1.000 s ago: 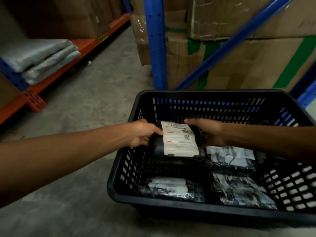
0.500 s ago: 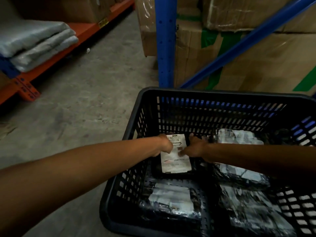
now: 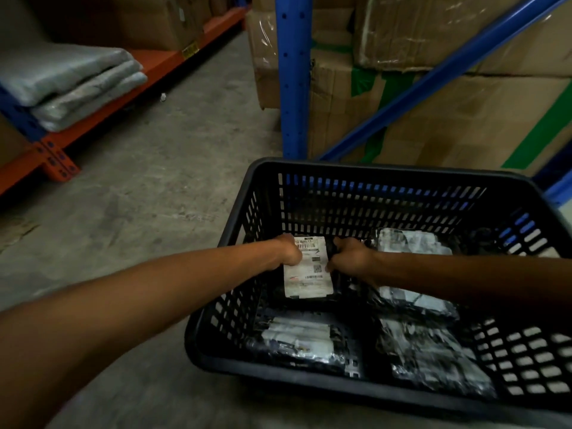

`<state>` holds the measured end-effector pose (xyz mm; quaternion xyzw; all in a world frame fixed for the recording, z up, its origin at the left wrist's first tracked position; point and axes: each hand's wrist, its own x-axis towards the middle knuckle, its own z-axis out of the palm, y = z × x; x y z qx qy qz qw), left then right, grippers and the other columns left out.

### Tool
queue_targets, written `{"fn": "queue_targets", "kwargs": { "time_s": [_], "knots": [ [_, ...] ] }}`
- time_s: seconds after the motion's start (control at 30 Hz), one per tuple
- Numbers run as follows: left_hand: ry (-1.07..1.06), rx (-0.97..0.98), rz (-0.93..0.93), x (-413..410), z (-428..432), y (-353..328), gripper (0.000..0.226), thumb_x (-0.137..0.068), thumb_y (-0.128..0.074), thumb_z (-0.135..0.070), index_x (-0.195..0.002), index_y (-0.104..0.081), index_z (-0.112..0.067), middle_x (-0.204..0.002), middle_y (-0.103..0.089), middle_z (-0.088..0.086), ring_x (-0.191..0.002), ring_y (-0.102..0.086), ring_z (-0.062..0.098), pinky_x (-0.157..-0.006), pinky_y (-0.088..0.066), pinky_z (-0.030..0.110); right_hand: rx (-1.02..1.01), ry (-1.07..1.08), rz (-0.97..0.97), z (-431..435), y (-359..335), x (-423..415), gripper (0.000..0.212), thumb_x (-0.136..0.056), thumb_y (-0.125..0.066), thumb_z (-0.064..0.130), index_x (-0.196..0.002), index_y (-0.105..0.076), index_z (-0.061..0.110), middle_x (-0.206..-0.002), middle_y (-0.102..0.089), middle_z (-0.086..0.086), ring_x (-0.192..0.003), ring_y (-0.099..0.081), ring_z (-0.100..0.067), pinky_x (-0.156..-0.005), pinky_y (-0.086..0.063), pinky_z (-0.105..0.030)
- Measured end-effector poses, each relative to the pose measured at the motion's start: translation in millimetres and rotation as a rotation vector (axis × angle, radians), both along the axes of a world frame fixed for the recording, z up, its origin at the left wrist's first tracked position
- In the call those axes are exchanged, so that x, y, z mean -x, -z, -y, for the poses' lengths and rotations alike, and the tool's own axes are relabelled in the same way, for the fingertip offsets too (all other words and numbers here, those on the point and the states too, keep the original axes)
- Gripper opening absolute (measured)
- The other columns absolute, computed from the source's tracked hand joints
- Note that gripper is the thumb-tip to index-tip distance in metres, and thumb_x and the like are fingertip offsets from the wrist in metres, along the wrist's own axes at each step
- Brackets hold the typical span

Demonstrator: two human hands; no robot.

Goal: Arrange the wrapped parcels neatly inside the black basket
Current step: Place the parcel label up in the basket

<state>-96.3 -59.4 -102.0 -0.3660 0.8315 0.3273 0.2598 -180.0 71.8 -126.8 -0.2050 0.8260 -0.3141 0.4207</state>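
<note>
The black slatted basket (image 3: 365, 169) stands on the concrete floor at lower right. Inside, at the far left corner, lies a black wrapped parcel with a white shipping label (image 3: 308, 275). My left hand (image 3: 289, 250) grips its left edge and my right hand (image 3: 348, 255) grips its right edge, both down in the basket. Three other plastic-wrapped parcels lie on the basket floor: one at near left (image 3: 303, 342), one at near right (image 3: 433, 357), one at far right (image 3: 411, 246), partly hidden under my right forearm.
A blue rack upright (image 3: 292, 75) and diagonal brace (image 3: 433, 75) stand right behind the basket, with taped cardboard boxes (image 3: 464, 119) stacked behind them. At left, an orange shelf beam (image 3: 102, 119) carries folded grey bags (image 3: 77, 85). Bare concrete floor lies between.
The labelled parcel has gone from above the rim down to the basket floor at the far left, both hands still on it. The view has moved closer to the basket.
</note>
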Motion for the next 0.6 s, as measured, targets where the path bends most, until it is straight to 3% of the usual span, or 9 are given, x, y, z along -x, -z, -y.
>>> {"fn": "queue_targets", "kwargs": {
  "time_s": [0.07,0.13,0.2,0.27,0.33,0.4,0.43,0.53,0.6],
  "knots": [
    [0.246,0.064,0.074,-9,-9,-15,0.038,-0.095,-0.049,-0.005,-0.133,-0.055,-0.002,-0.133,-0.057,0.012,-0.115,-0.058,0.026,-0.097,-0.051,0.032,-0.078,-0.241,-0.286,-8,-22,-16,0.057,-0.080,-0.071,0.009,-0.134,-0.054,0.014,-0.120,-0.067,-0.002,-0.105,-0.064,-0.020,-0.090,-0.056,-0.033],
    [0.544,0.155,0.268,-22,-17,-36,0.034,-0.094,-0.053,-0.009,-0.126,-0.059,0.000,-0.124,-0.058,0.013,-0.105,-0.056,0.025,-0.085,-0.051,0.031,-0.146,-0.542,-0.428,-25,-45,-35,0.066,-0.083,-0.069,0.021,-0.145,-0.045,0.019,-0.133,-0.064,-0.006,-0.117,-0.062,-0.023,-0.099,-0.051,-0.035],
    [0.819,0.205,0.435,-43,-22,-53,0.044,-0.091,-0.062,-0.015,-0.132,-0.057,0.000,-0.134,-0.057,0.014,-0.119,-0.056,0.027,-0.092,-0.050,0.031,-0.182,-0.790,-0.275,-44,-62,-53,0.067,-0.088,-0.066,0.032,-0.149,-0.041,0.021,-0.147,-0.052,-0.001,-0.132,-0.051,-0.019,-0.112,-0.041,-0.034],
    [0.980,0.112,0.543,-65,-28,-67,0.053,-0.090,-0.066,-0.019,-0.140,-0.055,-0.005,-0.140,-0.058,0.012,-0.124,-0.056,0.024,-0.097,-0.045,0.030,-0.181,-0.821,0.026,-61,-69,-70,0.051,-0.091,-0.060,0.046,-0.137,-0.054,0.025,-0.144,-0.056,-0.001,-0.130,-0.053,-0.016,-0.116,-0.037,-0.038],
    [1.022,0.020,0.542,-82,-31,-69,0.047,-0.092,-0.062,-0.022,-0.135,-0.058,-0.006,-0.134,-0.063,0.012,-0.116,-0.059,0.023,-0.096,-0.047,0.031,-0.169,-0.826,0.055,-73,-65,-84,0.048,-0.097,-0.052,0.042,-0.140,-0.053,0.020,-0.148,-0.051,-0.005,-0.133,-0.049,-0.016,-0.116,-0.032,-0.025],
    [1.012,0.020,0.469,-95,-30,-65,0.040,-0.095,-0.057,-0.022,-0.131,-0.058,-0.004,-0.129,-0.063,0.015,-0.104,-0.057,0.021,-0.090,-0.047,0.032,-0.150,-0.880,-0.095,-80,-52,-88,0.054,-0.101,-0.049,0.025,-0.151,-0.035,0.013,-0.157,-0.039,-0.004,-0.140,-0.038,-0.011,-0.104,-0.022,-0.001],
    [1.011,0.040,0.418,-100,-28,-62,0.037,-0.096,-0.055,-0.021,-0.128,-0.059,-0.003,-0.127,-0.063,0.017,-0.099,-0.055,0.021,-0.088,-0.046,0.032,-0.132,-0.889,-0.150,-82,-45,-90,0.057,-0.100,-0.050,0.018,-0.153,-0.030,0.012,-0.159,-0.035,-0.005,-0.140,-0.035,-0.010,-0.098,-0.020,0.003],
    [1.030,0.132,0.246,-113,-27,-54,0.033,-0.096,-0.055,-0.023,-0.121,-0.064,-0.003,-0.122,-0.067,0.017,-0.103,-0.063,0.027,-0.097,-0.051,0.038,-0.064,-0.868,-0.264,-86,-39,-92,0.059,-0.097,-0.053,0.010,-0.152,-0.032,0.012,-0.156,-0.039,-0.009,-0.140,-0.042,-0.019,-0.106,-0.029,-0.013],
    [0.999,0.182,0.180,-115,-30,-54,0.036,-0.096,-0.057,-0.027,-0.122,-0.065,-0.004,-0.124,-0.068,0.016,-0.113,-0.064,0.029,-0.099,-0.050,0.038,0.016,-0.822,-0.283,-88,-35,-89,0.051,-0.098,-0.054,0.019,-0.148,-0.043,0.014,-0.146,-0.054,-0.009,-0.129,-0.054,-0.019,-0.104,-0.041,-0.025]
  ]
}}
